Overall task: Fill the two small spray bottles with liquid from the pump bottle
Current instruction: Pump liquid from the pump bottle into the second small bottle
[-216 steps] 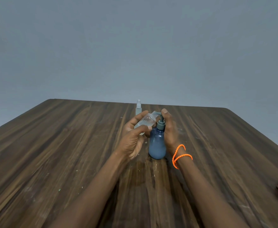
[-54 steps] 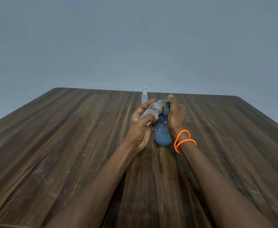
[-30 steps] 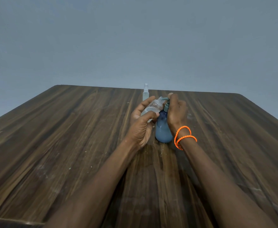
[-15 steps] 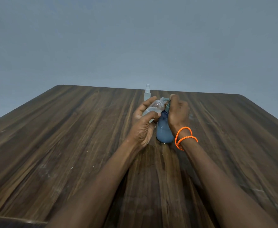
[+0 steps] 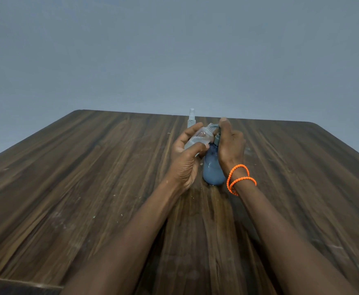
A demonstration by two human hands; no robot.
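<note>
Filling at pump spout.
Left hand [image 5: 185, 160] grips tilted spray bottle [image 5: 197, 139], mouth at spout; right hand [image 5: 230, 145] wraps pump bottle [image 5: 212, 169], finger atop pump.

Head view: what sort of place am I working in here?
Probably a plain indoor room, not clearly a kitchen or workshop. A large dark wooden table sits against a bare grey wall. Apart from the person's arms, only the blue pump bottle and two small clear spray bottles are visible.

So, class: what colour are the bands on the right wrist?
Bright orange bands, clearest in the head view.
</note>
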